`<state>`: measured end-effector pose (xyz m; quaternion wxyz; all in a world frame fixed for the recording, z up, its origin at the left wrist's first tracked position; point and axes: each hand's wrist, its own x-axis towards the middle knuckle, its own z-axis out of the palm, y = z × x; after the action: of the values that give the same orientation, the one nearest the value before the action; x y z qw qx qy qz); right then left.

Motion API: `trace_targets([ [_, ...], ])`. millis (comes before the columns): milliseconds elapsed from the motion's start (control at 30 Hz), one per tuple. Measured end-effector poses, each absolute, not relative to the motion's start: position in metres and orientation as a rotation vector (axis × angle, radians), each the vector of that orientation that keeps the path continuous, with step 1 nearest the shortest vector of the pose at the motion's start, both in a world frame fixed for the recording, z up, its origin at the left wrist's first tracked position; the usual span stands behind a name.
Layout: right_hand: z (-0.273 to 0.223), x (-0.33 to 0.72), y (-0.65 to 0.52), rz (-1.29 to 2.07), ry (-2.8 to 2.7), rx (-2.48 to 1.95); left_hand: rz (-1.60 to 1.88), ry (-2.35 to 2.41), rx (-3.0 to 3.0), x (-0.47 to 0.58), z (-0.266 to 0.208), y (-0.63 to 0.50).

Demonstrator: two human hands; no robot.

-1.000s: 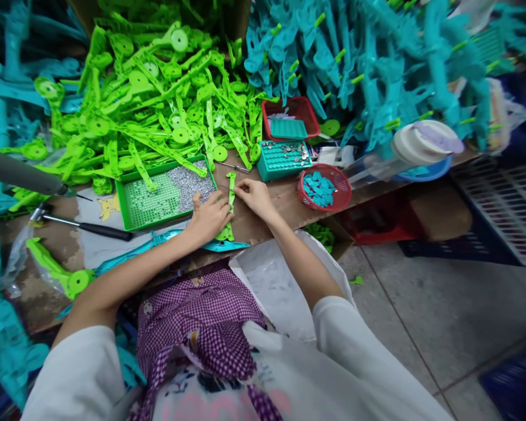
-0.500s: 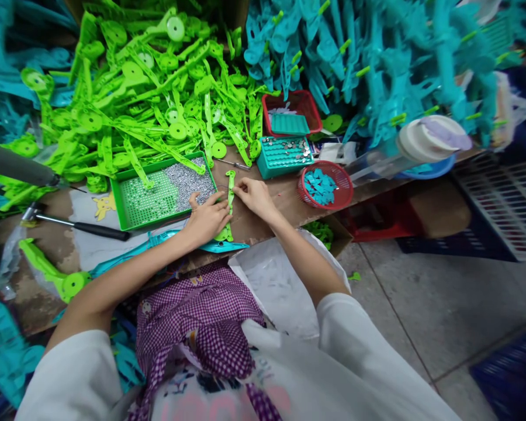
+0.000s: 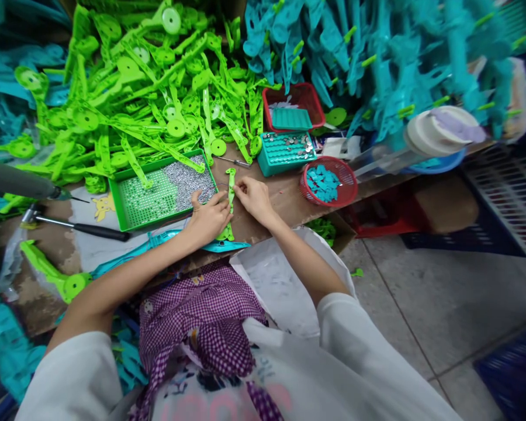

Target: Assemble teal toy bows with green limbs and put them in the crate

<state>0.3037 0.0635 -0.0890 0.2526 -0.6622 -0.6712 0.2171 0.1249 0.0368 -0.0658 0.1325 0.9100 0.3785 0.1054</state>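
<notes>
A slim bright-green plastic part (image 3: 231, 180) stretches away from me across the brown table, between my two hands. My left hand (image 3: 207, 221) is closed with its fingertips against the part's left side, holding it near the middle. From the right, my right hand (image 3: 254, 197) pinches thumb and fingers together right beside the part. Whatever sits in that pinch is too small or hidden to make out. A thin dark line, perhaps a wire, shows near the fingertips. Below my left hand lies a long blue plastic piece (image 3: 225, 246) along the table edge.
Left of my hands is a green tray (image 3: 116, 206) of small metal pieces. A hammer (image 3: 92, 229) and a hanging screwdriver tip (image 3: 79, 199) are farther left. Green parts (image 3: 131, 76) and blue parts (image 3: 403, 76) pile up behind. A red basket (image 3: 351, 184) and teal box (image 3: 269, 166) stand right.
The view has shifted slightly. Both hands stay at the green part in nearly the same pose; nothing was visibly picked up or let go.
</notes>
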Motion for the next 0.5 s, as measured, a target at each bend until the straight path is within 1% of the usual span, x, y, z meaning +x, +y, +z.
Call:
trace_targets([
  [333,-0.0839,0.3102,0.0650,0.650,-1.868,-1.801,0.279,1.080,2.603,0.1266,-0.0633,0.0363],
  [500,-0.0857,0.3119,0.0672,0.612,-1.924,-1.805,0.307,1.071,2.600,0.1266,-0.0640,0.0371],
])
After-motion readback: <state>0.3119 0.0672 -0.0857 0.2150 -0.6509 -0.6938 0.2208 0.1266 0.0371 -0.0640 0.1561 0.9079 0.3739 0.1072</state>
